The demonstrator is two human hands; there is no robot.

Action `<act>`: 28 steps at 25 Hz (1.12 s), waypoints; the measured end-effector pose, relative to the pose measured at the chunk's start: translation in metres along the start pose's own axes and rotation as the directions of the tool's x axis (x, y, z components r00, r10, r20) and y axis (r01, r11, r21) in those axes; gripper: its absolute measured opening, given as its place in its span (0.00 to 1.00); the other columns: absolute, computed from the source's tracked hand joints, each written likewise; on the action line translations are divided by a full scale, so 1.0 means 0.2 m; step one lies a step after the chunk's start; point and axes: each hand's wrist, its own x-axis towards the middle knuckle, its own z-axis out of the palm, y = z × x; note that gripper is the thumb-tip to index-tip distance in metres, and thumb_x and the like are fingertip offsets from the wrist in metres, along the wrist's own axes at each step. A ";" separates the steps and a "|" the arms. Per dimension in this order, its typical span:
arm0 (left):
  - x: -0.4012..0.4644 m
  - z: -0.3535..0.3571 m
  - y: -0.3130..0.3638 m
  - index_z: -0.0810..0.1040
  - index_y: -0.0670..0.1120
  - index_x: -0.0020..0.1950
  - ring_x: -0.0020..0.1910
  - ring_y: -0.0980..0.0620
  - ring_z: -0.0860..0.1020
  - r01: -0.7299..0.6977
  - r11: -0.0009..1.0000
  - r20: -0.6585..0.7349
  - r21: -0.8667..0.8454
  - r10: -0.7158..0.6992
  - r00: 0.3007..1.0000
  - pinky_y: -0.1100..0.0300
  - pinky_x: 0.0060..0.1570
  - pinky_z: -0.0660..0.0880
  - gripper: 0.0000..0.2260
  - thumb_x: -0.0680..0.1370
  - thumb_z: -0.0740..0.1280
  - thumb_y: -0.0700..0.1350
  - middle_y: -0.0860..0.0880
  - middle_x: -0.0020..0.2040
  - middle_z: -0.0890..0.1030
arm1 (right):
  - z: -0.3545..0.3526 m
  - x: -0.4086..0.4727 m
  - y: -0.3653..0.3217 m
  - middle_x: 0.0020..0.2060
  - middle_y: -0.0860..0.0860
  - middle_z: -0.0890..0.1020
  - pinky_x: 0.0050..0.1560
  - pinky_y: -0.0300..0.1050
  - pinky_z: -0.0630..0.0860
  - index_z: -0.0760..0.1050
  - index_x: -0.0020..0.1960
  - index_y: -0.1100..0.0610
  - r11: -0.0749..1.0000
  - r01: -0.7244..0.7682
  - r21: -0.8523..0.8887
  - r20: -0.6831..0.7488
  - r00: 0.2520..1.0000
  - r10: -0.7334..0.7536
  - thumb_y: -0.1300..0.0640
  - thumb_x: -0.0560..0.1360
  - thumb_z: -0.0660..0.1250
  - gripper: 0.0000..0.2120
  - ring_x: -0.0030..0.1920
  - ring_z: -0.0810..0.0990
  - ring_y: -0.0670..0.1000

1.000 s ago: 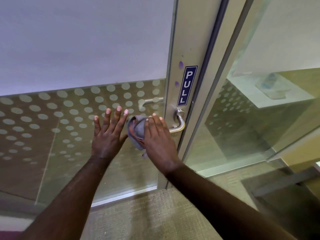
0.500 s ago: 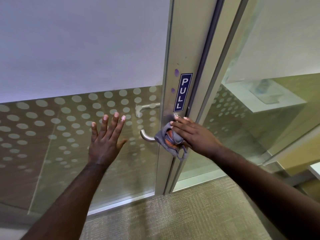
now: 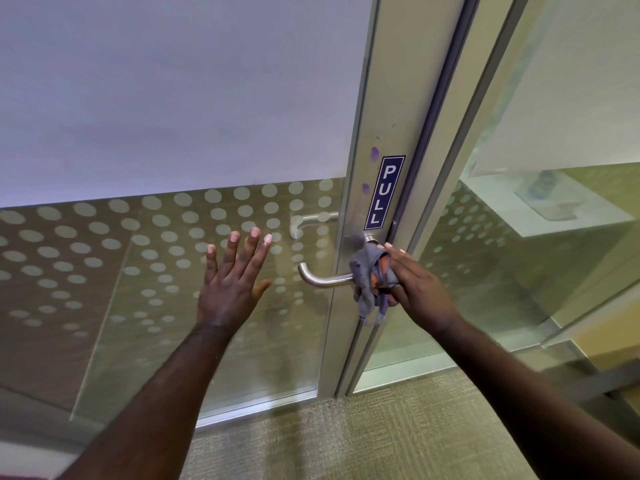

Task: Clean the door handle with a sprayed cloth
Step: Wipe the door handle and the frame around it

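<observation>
A brushed-metal lever door handle (image 3: pixel 320 278) sticks out leftward from the aluminium door stile (image 3: pixel 360 188), below a blue PULL sticker (image 3: pixel 383 192). My right hand (image 3: pixel 417 287) presses a crumpled grey cloth (image 3: pixel 367 284) with an orange patch against the handle's base, hiding the part near the stile. My left hand (image 3: pixel 232 280) lies flat with fingers spread on the glass door panel (image 3: pixel 166 258), left of the handle's free end and apart from it.
The glass door has a frosted upper band and a dotted lower film. A second handle (image 3: pixel 313 219) shows through the glass on the far side. To the right, a fixed glass panel (image 3: pixel 519 254) and frame. Carpet (image 3: pixel 329 441) covers the floor below.
My right hand carried the cloth from the handle's free end rightward to its base at the stile. The bare lever now shows. My left hand stayed flat on the glass.
</observation>
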 end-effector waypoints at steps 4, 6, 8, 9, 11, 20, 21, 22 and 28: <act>0.00 0.00 0.00 0.40 0.54 0.79 0.78 0.51 0.36 -0.002 1.000 0.002 0.012 0.002 1.000 0.47 0.74 0.34 0.52 0.69 0.75 0.56 0.55 0.79 0.36 | 0.01 -0.05 -0.02 0.50 0.56 0.82 0.53 0.28 0.68 0.77 0.57 0.63 0.964 -0.188 0.186 -0.075 0.976 0.205 0.55 0.76 0.62 0.15 0.51 0.78 0.50; 0.00 0.00 0.00 0.40 0.54 0.79 0.78 0.51 0.36 -0.005 1.000 0.002 0.010 0.005 1.000 0.47 0.74 0.34 0.52 0.69 0.75 0.56 0.55 0.79 0.36 | 0.05 -0.07 -0.05 0.43 0.51 0.79 0.45 0.29 0.67 0.77 0.51 0.61 0.913 -0.284 0.294 -0.110 0.939 0.327 0.57 0.76 0.65 0.08 0.43 0.76 0.48; 0.00 0.01 0.00 0.40 0.54 0.79 0.78 0.50 0.37 -0.005 1.000 -0.002 0.009 0.005 1.000 0.47 0.74 0.34 0.52 0.69 0.74 0.56 0.55 0.79 0.36 | 0.09 -0.09 -0.10 0.41 0.53 0.81 0.44 0.36 0.70 0.78 0.50 0.59 0.818 -0.401 0.412 -0.070 0.881 0.467 0.61 0.78 0.66 0.03 0.41 0.78 0.50; 0.00 0.01 0.00 0.40 0.54 0.79 0.78 0.50 0.37 -0.004 1.000 0.001 0.006 0.004 1.000 0.47 0.74 0.34 0.51 0.69 0.74 0.56 0.54 0.79 0.36 | 0.11 -0.11 -0.14 0.40 0.53 0.81 0.43 0.35 0.70 0.78 0.48 0.57 0.776 -0.445 0.447 -0.019 0.863 0.506 0.62 0.78 0.67 0.02 0.40 0.78 0.49; -0.01 0.02 0.00 0.41 0.54 0.79 0.78 0.50 0.37 -0.005 1.000 0.008 0.001 0.005 1.000 0.47 0.74 0.33 0.50 0.70 0.73 0.56 0.54 0.80 0.36 | 0.15 -0.17 -0.22 0.37 0.51 0.79 0.40 0.27 0.68 0.74 0.44 0.53 0.785 -0.424 0.452 0.027 0.886 0.463 0.62 0.77 0.68 0.06 0.35 0.75 0.42; -0.01 0.01 0.00 0.45 0.52 0.79 0.78 0.50 0.36 0.003 1.000 0.009 0.006 -0.003 1.000 0.47 0.74 0.32 0.38 0.76 0.59 0.62 0.53 0.79 0.36 | 0.19 -0.34 -0.45 0.46 0.34 0.73 0.43 0.33 0.75 0.74 0.53 0.47 0.868 -0.249 0.429 0.270 0.953 0.140 0.45 0.75 0.63 0.10 0.44 0.75 0.37; -0.01 0.01 0.00 0.46 0.51 0.79 0.78 0.50 0.36 0.005 1.000 0.005 -0.003 -0.005 1.000 0.47 0.74 0.32 0.40 0.74 0.64 0.61 0.54 0.79 0.36 | 0.18 -0.35 -0.45 0.48 0.33 0.73 0.43 0.34 0.77 0.74 0.54 0.45 0.870 -0.257 0.420 0.226 0.958 0.175 0.41 0.74 0.63 0.12 0.46 0.76 0.37; 0.00 0.02 0.00 0.47 0.51 0.79 0.78 0.50 0.36 0.009 1.000 0.006 -0.008 -0.009 1.000 0.47 0.74 0.32 0.43 0.72 0.68 0.58 0.54 0.79 0.36 | 0.16 -0.36 -0.44 0.51 0.34 0.75 0.46 0.35 0.78 0.74 0.55 0.46 0.884 -0.250 0.396 0.134 0.968 0.214 0.39 0.74 0.63 0.15 0.49 0.77 0.38; -0.01 0.02 0.00 0.42 0.54 0.79 0.78 0.49 0.37 0.005 1.000 0.015 0.013 -0.005 1.000 0.47 0.73 0.31 0.49 0.70 0.72 0.57 0.53 0.80 0.37 | -0.01 -0.11 -0.19 0.67 0.63 0.73 0.65 0.52 0.67 0.67 0.68 0.61 0.991 -0.091 -0.102 -0.143 0.987 0.076 0.51 0.80 0.57 0.21 0.67 0.72 0.59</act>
